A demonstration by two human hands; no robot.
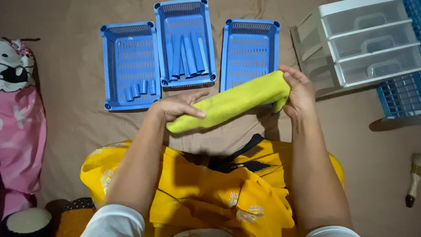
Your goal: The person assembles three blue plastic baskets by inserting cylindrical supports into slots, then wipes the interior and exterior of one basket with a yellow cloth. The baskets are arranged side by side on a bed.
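Observation:
A rolled yellow-green cloth [237,100] is held in the air between both hands, slanting up to the right. My left hand [177,106] grips its lower left end, fingers laid over the roll. My right hand [297,90] is closed around its upper right end. Beyond the hands, three blue plastic baskets lie on a brown sheet: the left basket [115,66] holds short blue rolls, the middle basket [163,39] holds longer blue rolls, and the right basket [229,52] shows nothing inside and is partly hidden by the cloth.
A yellow patterned garment [210,188] lies heaped over my lap. A clear plastic drawer unit [372,39] lies at the upper right with another blue basket [401,96] behind it. A pink cartoon-print cushion [19,127] is at the left edge. A brush handle [412,184] lies far right.

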